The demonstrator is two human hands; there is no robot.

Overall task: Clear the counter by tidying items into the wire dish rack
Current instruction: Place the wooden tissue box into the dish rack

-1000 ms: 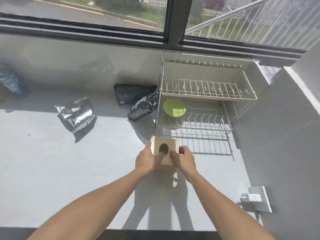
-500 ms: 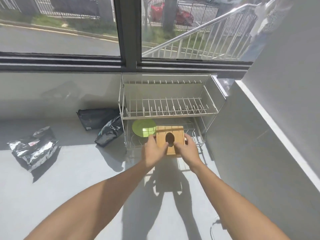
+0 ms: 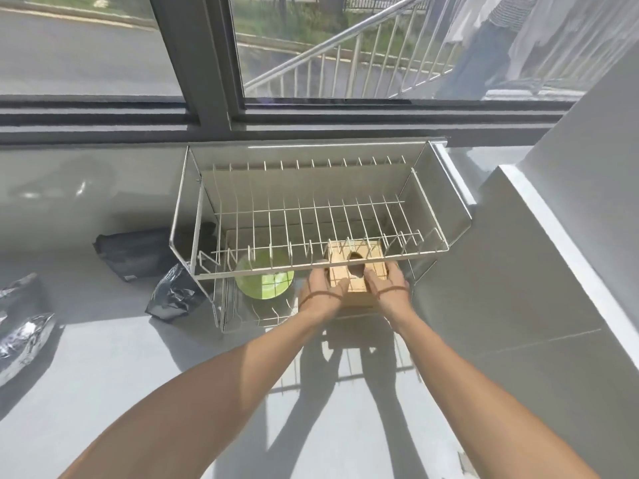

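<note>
Two-tier wire dish rack (image 3: 311, 216) stands at the back of the bench (image 3: 103, 392), against the wall below the window. Construction: thin pale metal rods forming parallel upright dividers, with a flat sheet panel at the right end. The upper tier carries nothing visible.

Wooden box (image 3: 356, 271): light, unfinished-looking timber, rectangular, flat top with an oval opening at its centre. It sits in the right part of the lower tier, its far half beneath the upper tier's front rail and seen through the rods. Whether its base rests fully on the lower wires cannot be told.

Left hand (image 3: 320, 292) grips the box's left side, thumb lying across the top near the oval hole. Right hand (image 3: 389, 288) grips the right side in the same manner, fingers wrapped round the far edge. Both forearms are bare and extended forward.

Green plate (image 3: 264, 283): round, smooth, matte, lying flat on the lower tier just left of the box, not touching it.

Left of the rack on the bench: a crumpled black glossy pouch (image 3: 173, 297) touching the rack's corner post, a flat black matte bag (image 3: 138, 252) behind it, and a creased silver foil bag (image 3: 24, 337) well apart at the frame edge.

Bench surface is smooth, pale grey, in hard sunlight with sharp shadows.
</note>
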